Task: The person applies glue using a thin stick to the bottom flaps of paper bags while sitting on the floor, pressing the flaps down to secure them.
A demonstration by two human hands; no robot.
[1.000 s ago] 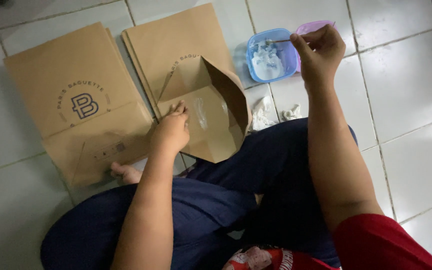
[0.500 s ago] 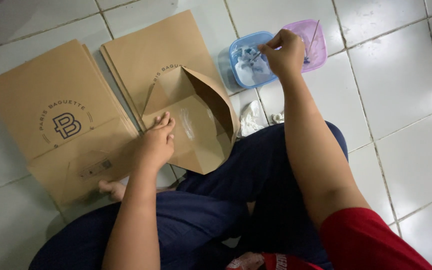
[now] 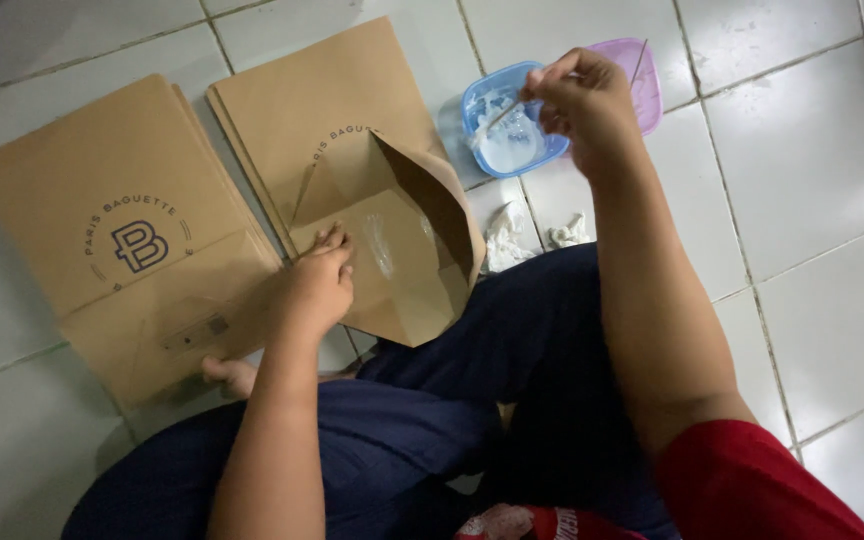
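Observation:
My left hand (image 3: pixel 320 280) presses flat on a half-folded brown paper bag (image 3: pixel 402 250) whose bottom flaps stand open; a white glue smear shows on one flap. Above a blue plastic bowl (image 3: pixel 505 118) of white paste, my right hand (image 3: pixel 584 100) grips a thin stick (image 3: pixel 500 115) whose tip dips into the paste. The open bag lies on top of a flat brown bag (image 3: pixel 322 95).
A stack of flat brown paper bags (image 3: pixel 122 220) with a round printed emblem lies at the left on the white tiled floor (image 3: pixel 812 190). A purple lid (image 3: pixel 642 75) sits behind the bowl. Crumpled white tissue bits (image 3: pixel 507 235) lie near my dark blue trouser knee (image 3: pixel 542 330).
My right hand came down over the blue bowl and now dips the stick into the paste. My left hand stays pressed on the bag. The view shifted slightly.

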